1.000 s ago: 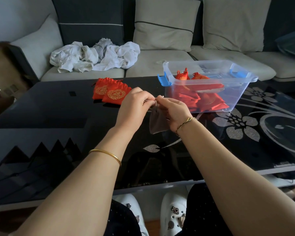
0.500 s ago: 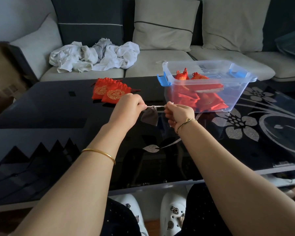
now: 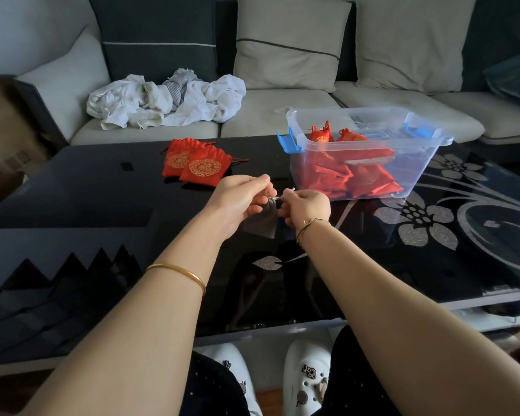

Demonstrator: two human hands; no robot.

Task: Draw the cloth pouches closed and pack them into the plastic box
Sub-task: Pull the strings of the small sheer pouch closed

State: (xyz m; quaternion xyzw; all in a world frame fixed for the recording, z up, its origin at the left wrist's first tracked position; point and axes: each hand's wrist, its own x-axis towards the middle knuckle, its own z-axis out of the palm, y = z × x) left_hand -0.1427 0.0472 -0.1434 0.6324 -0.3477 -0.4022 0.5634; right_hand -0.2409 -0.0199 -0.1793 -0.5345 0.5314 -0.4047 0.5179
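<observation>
A small grey sheer pouch (image 3: 263, 224) hangs between my two hands above the black glass table (image 3: 102, 199). My left hand (image 3: 240, 198) pinches the pouch's gathered top and drawstring from the left. My right hand (image 3: 305, 205) grips the drawstring on the right, close to the left hand. Two red pouches with gold emblems (image 3: 197, 165) lie flat on the table behind my left hand. The clear plastic box (image 3: 427, 157) with blue latches stands to the right and holds several red pouches.
A grey sofa (image 3: 282, 112) runs behind the table, with a heap of white laundry (image 3: 165, 99) on its seat. A brown cardboard box (image 3: 3, 130) sits at the far left. The table's front edge is just above my knees and white clogs.
My hands had pulled apart with the drawstring stretched between them; now they have come back together at the pouch's top, and my left palm has turned upward.
</observation>
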